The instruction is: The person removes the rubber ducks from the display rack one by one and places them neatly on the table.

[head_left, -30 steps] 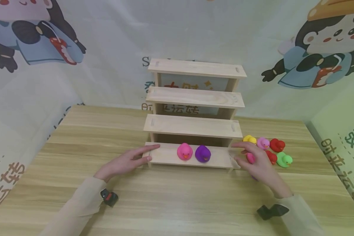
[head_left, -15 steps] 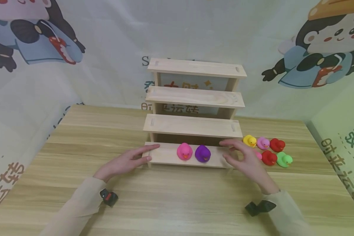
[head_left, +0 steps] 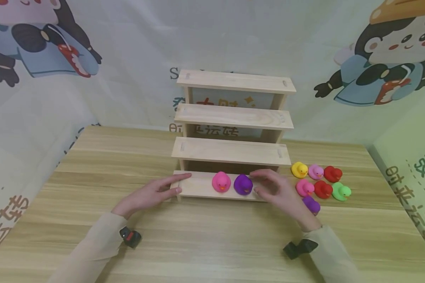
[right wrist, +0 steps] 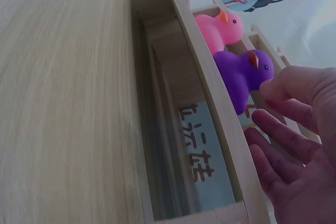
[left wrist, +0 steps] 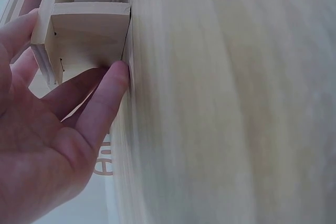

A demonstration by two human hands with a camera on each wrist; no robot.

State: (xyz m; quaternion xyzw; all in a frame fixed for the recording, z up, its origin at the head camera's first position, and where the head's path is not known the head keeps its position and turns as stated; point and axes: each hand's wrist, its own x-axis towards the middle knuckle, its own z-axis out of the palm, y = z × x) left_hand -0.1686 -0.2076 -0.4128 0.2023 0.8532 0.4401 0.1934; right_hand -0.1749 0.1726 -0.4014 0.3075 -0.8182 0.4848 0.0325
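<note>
A pink rubber duck (head_left: pixel 221 182) and a purple rubber duck (head_left: pixel 243 184) stand side by side on the lowest board of a pale wooden stepped shelf (head_left: pixel 198 188). My left hand (head_left: pixel 146 193) holds the left end of that board, index finger over the top and thumb at the front edge; in the left wrist view other fingers (left wrist: pixel 113 85) lie against the side panel. Beside the purple duck is my right hand (head_left: pixel 278 192), thumb and index finger apart, their tips right at its side. In the right wrist view the thumb tip overlaps the purple duck (right wrist: pixel 239 74).
On the table (head_left: pixel 212 243), right of the shelf, several more ducks sit grouped: a yellow duck (head_left: pixel 299 169), a lilac duck (head_left: pixel 316 172), red ducks, a pink duck (head_left: pixel 305 188), a green duck (head_left: pixel 341 191) and another purple duck (head_left: pixel 311 205). A printed cloth (head_left: pixel 134 78) hangs behind.
My right hand has moved left along the lowest board, from its right end to the purple duck, uncovering the grouped ducks. The left hand and the ducks have stayed put.
</note>
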